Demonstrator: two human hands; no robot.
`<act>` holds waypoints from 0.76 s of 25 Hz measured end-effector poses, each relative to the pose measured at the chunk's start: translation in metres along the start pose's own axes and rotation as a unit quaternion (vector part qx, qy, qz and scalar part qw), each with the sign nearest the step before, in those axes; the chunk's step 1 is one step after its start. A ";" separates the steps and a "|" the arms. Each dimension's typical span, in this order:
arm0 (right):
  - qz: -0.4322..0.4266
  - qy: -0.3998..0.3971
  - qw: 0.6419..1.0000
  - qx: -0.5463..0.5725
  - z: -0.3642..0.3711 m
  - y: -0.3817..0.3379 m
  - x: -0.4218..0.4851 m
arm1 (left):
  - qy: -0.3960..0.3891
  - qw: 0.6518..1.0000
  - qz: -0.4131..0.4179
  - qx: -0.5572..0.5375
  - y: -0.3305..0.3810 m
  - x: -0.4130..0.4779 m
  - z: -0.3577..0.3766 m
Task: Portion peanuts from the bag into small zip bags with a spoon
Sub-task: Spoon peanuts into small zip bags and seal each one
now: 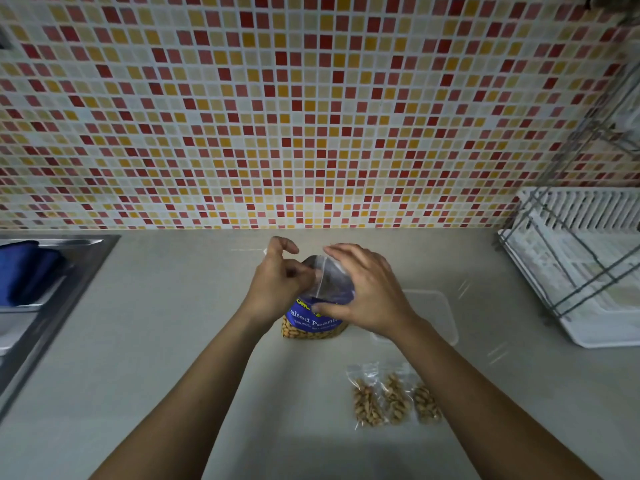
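A blue peanut bag labelled salted peanuts stands upright on the grey counter, peanuts showing through its clear lower part. Both hands hold a small empty clear zip bag just above and in front of the peanut bag's top. My left hand pinches the zip bag's left edge. My right hand grips its right side, thumb at the lower edge. Three filled small zip bags of peanuts lie side by side on the counter, nearer to me and to the right. No spoon is visible.
A clear shallow plastic lid or container lies right of the peanut bag. A white dish rack with a wire frame stands at the right. A steel sink holding a blue cloth is at the left. A mosaic tile wall rises behind.
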State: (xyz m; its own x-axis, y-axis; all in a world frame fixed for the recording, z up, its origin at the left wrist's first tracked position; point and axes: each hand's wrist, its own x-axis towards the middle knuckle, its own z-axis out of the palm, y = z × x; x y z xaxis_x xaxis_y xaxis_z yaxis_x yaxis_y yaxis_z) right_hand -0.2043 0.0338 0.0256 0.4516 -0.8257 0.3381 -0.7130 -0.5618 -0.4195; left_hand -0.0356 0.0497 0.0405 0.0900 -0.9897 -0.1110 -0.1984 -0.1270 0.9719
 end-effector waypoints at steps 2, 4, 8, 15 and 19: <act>-0.002 0.053 0.999 -0.011 0.004 -0.001 0.002 | 0.008 1.000 0.010 0.004 0.001 0.000 0.001; -0.011 0.076 0.997 0.004 0.004 -0.001 0.004 | 0.010 1.000 0.003 0.028 0.003 0.001 -0.001; -0.001 0.083 0.993 0.084 0.006 -0.001 0.004 | -0.005 0.998 0.009 0.069 0.009 0.000 -0.006; 0.131 0.107 0.942 0.290 0.010 0.016 0.000 | 0.205 0.963 -0.018 0.172 -0.013 0.028 -0.027; 0.190 0.075 0.919 0.337 0.012 0.019 -0.004 | 0.103 0.971 -0.018 0.216 -0.026 0.032 -0.021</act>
State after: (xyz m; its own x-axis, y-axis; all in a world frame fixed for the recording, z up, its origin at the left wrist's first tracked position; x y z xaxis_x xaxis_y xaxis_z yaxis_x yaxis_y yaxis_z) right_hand -0.2130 0.0257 0.0066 0.1245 -0.9807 0.1509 -0.2874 -0.1812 -0.9405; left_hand -0.0073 0.0227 0.0164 0.2895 -0.9555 -0.0563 -0.5782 -0.2214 0.7853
